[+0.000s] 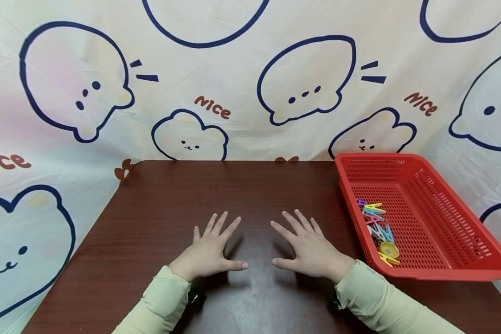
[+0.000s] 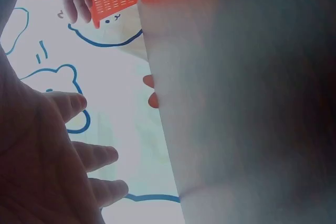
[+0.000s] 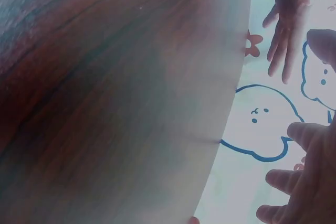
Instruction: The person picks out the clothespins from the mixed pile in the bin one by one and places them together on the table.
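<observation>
Both hands are held over the dark brown table (image 1: 250,195), palms down with fingers spread. My left hand (image 1: 210,253) is left of the middle and holds nothing; its thumb points toward the other hand. My right hand (image 1: 311,250) mirrors it, also without anything in its fingers, and is the nearer one to a red plastic basket (image 1: 446,218). In the left wrist view, the left palm (image 2: 37,150) shows bare, fingers apart. The right hand's fingers (image 3: 304,135) likewise stand apart in the right wrist view.
Along the basket's left side lie several coloured clothespins (image 1: 373,211) and a round yellow item (image 1: 388,250). The basket stands at the table's right edge. Behind and beside the table hangs a pale cloth (image 1: 242,79) printed with bears and lettering.
</observation>
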Motion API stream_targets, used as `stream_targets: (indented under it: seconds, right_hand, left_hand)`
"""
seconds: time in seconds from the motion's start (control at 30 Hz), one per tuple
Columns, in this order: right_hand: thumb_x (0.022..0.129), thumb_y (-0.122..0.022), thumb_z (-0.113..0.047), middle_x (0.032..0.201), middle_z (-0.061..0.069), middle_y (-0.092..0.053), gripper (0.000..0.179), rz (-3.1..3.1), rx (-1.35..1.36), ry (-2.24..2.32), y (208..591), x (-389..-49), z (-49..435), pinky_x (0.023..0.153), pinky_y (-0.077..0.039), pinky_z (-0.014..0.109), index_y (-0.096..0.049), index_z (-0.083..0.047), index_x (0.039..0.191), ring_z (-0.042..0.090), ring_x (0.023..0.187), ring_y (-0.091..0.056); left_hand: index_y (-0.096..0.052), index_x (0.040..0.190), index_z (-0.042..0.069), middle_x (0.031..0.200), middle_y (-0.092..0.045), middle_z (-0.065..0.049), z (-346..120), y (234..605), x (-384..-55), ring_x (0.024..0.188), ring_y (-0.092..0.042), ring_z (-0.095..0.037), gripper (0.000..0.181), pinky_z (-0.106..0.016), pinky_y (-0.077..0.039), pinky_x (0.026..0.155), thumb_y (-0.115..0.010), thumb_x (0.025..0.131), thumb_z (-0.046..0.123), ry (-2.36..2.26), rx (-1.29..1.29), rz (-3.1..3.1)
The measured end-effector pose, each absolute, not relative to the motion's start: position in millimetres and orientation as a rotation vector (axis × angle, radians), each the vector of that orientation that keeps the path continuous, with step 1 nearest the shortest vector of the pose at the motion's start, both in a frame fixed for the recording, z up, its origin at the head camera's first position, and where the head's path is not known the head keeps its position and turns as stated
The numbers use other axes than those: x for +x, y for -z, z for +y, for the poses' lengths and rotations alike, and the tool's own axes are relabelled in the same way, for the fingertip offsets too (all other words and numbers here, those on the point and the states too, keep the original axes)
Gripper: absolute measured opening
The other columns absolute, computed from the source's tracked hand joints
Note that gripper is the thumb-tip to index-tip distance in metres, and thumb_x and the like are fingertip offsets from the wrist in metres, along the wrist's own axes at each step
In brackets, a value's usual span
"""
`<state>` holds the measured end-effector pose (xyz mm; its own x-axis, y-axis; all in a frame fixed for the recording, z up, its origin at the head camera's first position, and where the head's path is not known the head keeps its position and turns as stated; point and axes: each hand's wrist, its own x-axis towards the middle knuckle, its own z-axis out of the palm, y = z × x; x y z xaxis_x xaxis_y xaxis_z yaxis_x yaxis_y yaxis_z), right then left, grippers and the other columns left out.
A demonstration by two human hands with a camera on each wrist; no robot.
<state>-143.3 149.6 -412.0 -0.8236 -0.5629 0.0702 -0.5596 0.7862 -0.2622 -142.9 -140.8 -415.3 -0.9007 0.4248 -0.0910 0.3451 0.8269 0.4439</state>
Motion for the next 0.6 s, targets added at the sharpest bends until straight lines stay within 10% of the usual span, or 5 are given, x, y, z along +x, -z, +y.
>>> stream_targets:
  seconds: [0.6]
  right_hand:
    - [0.089,-0.069,-0.065,0.168,0.015,-0.024,0.088,2.953,-0.904,0.418,408.6,-143.0,150.7,0.112,-0.017,0.076,-0.038,-0.027,0.162,0.047,0.153,-0.014]
  left_hand:
    - [-0.025,0.166,0.019,0.17,-0.01,-0.021,-135.2,410.8,-145.2,0.154,-0.002,-0.047,0.112,-0.085,-0.006,0.105,-0.079,0.08,0.065,-0.639,0.612,2.842]
